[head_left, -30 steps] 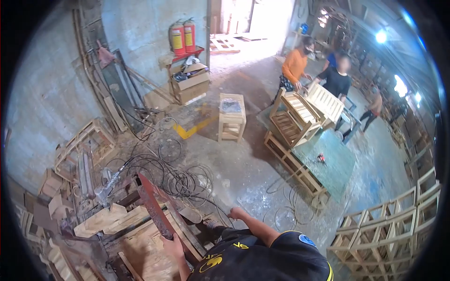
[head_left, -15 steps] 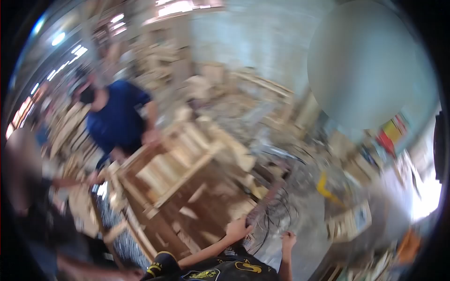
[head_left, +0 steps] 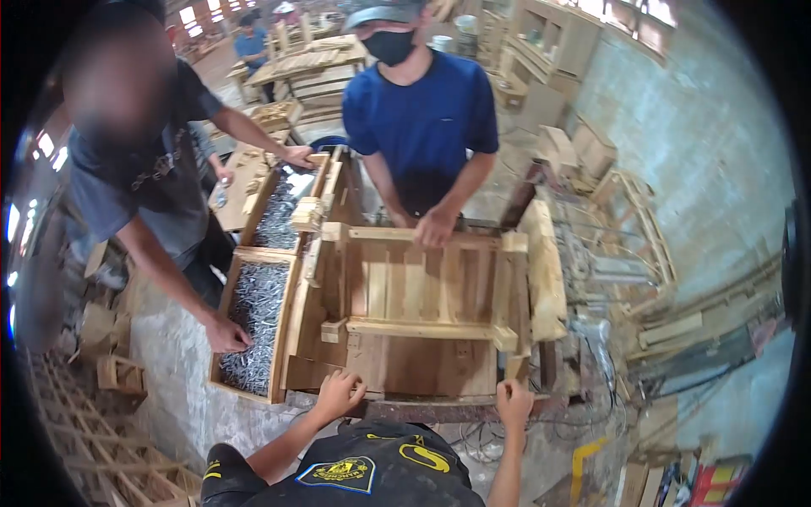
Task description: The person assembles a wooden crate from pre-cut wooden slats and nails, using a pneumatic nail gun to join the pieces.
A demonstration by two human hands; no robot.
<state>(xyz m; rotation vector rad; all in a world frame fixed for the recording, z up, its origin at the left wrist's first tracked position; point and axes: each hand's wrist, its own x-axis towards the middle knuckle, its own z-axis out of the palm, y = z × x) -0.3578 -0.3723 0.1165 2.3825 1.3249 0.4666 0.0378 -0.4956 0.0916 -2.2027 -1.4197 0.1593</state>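
A wooden frame with a slatted panel (head_left: 422,283) lies on the workbench in front of me. My left hand (head_left: 340,394) is at the near bench edge, beside a brown board (head_left: 308,373); its fingers are loosely bent and apart, with nothing visible in them. At the frame's near right corner, my right hand (head_left: 514,404) has its fingers closed by the bench edge (head_left: 473,409). Whatever it may hold is hidden. Across the bench, a co-worker in a blue shirt rests a hand (head_left: 437,226) on the frame's far rail (head_left: 384,233).
Left of the frame stands a divided wooden box (head_left: 286,325) full of nails (head_left: 253,308). Another co-worker has one hand (head_left: 228,335) in the nails and the other on the box's far end. Pale wood blocks (head_left: 541,270) stand on the right; cables lie on the floor.
The view has swung left and steadied on the bench. My left hand has moved off the bench edge near the cables; my right hand has come up to the edge.
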